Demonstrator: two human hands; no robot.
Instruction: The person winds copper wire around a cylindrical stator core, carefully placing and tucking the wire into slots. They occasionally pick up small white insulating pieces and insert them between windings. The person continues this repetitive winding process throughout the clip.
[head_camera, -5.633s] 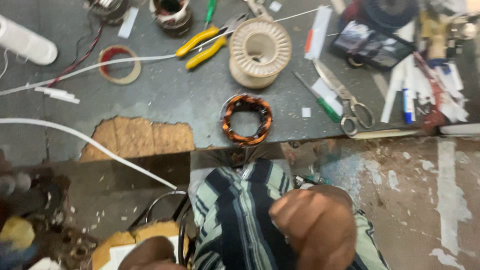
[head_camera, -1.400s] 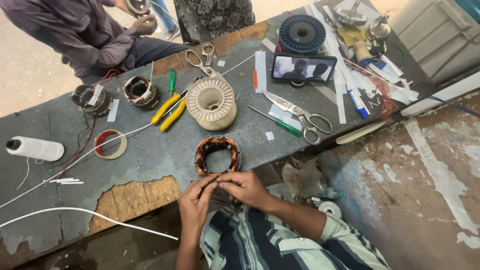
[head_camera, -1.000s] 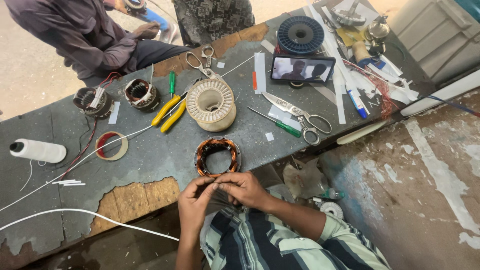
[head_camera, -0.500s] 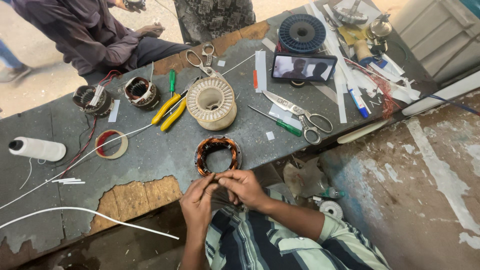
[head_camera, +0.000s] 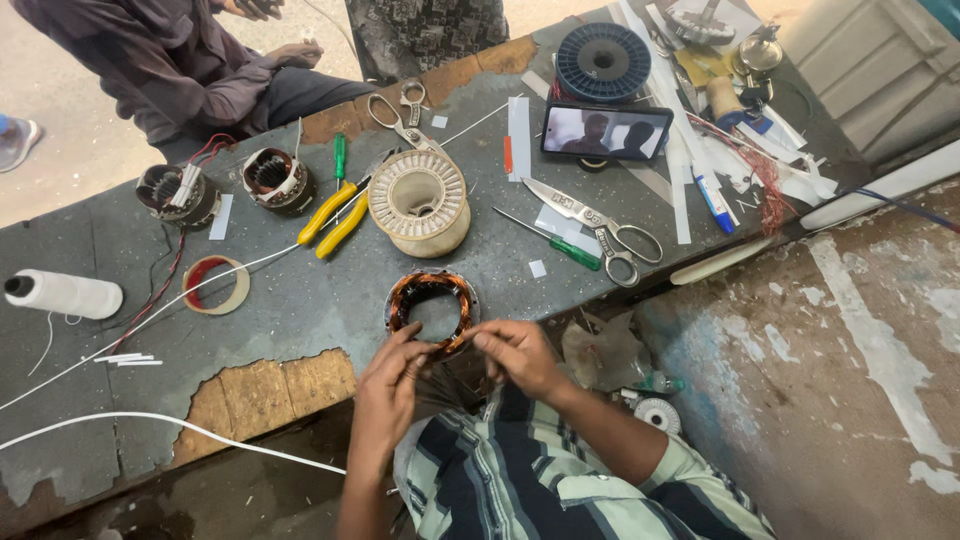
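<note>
In the head view, the copper coil ring lies on the grey table, near its front edge. The left hand and the right hand are a little apart, both pinching thin wires at the ring's near side. A cream spool stands just behind it.

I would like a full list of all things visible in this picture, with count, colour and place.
stator with copper winding: 1, copper, bench edge at the hands
empty spool: 1, cream, centre
pliers: 1, yellow handles, left of spool
scissors: 1, steel, right of centre
phone: 1, black, far side
tape roll: 1, red, left
thread cone: 1, white, far left
left hand: on winding wires
right hand: pinching wires
</note>
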